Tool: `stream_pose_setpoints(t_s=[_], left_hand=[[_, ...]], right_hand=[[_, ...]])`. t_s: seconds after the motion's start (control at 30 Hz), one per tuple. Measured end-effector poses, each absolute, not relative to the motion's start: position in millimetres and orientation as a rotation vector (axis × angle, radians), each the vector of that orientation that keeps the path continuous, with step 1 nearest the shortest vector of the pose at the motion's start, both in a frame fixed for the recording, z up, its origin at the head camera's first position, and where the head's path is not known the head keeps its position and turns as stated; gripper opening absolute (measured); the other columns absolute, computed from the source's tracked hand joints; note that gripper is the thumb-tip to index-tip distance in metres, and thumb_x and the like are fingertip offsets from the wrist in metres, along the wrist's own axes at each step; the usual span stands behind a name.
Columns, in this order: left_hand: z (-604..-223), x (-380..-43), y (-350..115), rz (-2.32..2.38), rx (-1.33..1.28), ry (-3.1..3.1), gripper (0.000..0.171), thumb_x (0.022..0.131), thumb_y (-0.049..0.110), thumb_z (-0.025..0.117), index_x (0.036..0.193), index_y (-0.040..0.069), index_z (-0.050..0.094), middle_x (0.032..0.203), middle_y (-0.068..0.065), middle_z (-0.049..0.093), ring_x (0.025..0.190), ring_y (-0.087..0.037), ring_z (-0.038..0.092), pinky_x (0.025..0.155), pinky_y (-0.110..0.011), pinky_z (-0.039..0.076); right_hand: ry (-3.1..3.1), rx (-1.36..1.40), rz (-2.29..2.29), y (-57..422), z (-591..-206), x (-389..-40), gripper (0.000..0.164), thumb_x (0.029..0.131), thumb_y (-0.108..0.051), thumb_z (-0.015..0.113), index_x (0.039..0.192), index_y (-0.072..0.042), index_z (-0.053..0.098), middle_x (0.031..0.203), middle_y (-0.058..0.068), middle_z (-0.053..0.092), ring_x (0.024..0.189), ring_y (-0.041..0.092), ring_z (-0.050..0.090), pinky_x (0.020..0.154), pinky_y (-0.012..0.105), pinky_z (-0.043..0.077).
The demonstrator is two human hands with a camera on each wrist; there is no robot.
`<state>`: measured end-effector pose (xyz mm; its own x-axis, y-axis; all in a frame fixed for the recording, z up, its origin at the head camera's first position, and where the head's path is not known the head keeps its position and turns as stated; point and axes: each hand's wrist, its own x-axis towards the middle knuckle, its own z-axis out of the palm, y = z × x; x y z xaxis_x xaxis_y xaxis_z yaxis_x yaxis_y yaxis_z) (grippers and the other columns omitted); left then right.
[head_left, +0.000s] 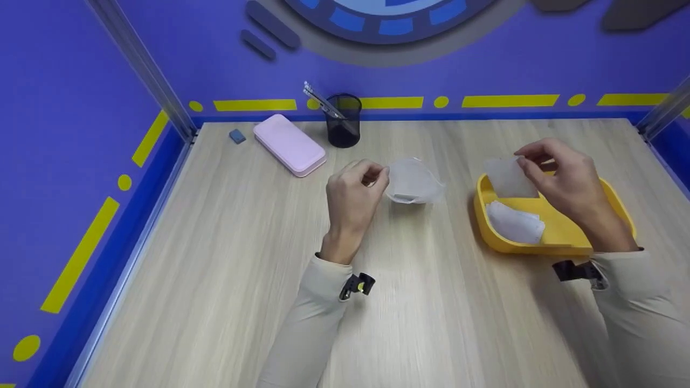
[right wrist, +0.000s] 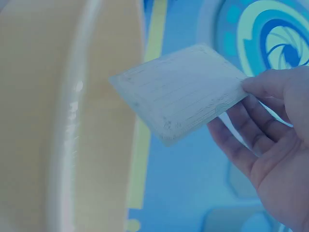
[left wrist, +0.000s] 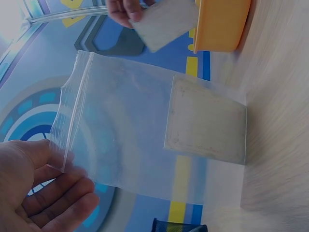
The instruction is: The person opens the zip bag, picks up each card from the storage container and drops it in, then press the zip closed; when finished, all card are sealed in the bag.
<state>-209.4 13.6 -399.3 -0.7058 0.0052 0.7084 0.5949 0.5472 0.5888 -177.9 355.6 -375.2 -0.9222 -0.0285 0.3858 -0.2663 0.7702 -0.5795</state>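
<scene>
My left hand (head_left: pixel 353 202) pinches a clear zip bag (left wrist: pixel 130 116) by its zip edge, near one corner. Inside the bag, at its bottom end close to the table, lies a pale square card (left wrist: pixel 207 121). In the head view the bag (head_left: pixel 414 180) hangs at the middle of the table. My right hand (head_left: pixel 566 180) pinches another card (right wrist: pixel 181 92) by a corner between thumb and fingers; faint lines run across its face. That card (head_left: pixel 509 177) is held over the left part of a yellow tray (head_left: pixel 488 237), where more white cards (head_left: pixel 515 222) lie in a fanned stack.
At the back stand a black mesh pen cup (head_left: pixel 343 134) with pens in it and, to its left, a pink case (head_left: pixel 290 144). A small dark blue block (head_left: pixel 237 136) sits at the far left. Blue panels (head_left: pixel 161 32) wall in the wooden table (head_left: pixel 242 302).
</scene>
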Motion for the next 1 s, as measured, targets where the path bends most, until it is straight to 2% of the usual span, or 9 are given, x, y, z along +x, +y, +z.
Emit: stream_pose_setpoints(t_s=[0.17,0.73,1.0], left_hand=[[-397,-210,13,-1.163,-0.487,-2.115,0.006,0.088,0.003,0.082,0.082,0.004,0.079,0.077,-0.004,0.075,0.068,-0.016,0.070,0.067,-0.026,0.057],[-389,-214,16,-1.142,-0.461,-2.173,0.006,0.088,0.006,0.083,0.083,0.005,0.079,0.077,-0.003,0.075,0.068,-0.016,0.070,0.068,-0.027,0.056],[-388,-217,16,-1.170,-0.442,-2.195,0.006,0.089,0.006,0.082,0.083,0.004,0.079,0.078,-0.004,0.075,0.069,-0.018,0.070,0.069,-0.029,0.056]], right_hand=[[-2.509,0.329,0.915,346,-365,-174,0.021,0.101,0.003,0.068,0.122,0.003,0.069,0.116,0.017,0.070,0.099,-0.003,0.054,0.087,0.007,0.042],[-2.372,0.522,0.952,324,-346,-168,0.019,0.095,0.012,0.071,0.113,0.007,0.071,0.109,0.011,0.073,0.096,0.005,0.064,0.085,0.010,0.049],[-2.322,0.488,0.972,316,-336,-164,0.017,0.096,0.010,0.071,0.113,0.009,0.071,0.108,0.009,0.073,0.098,0.000,0.065,0.087,0.011,0.050]])
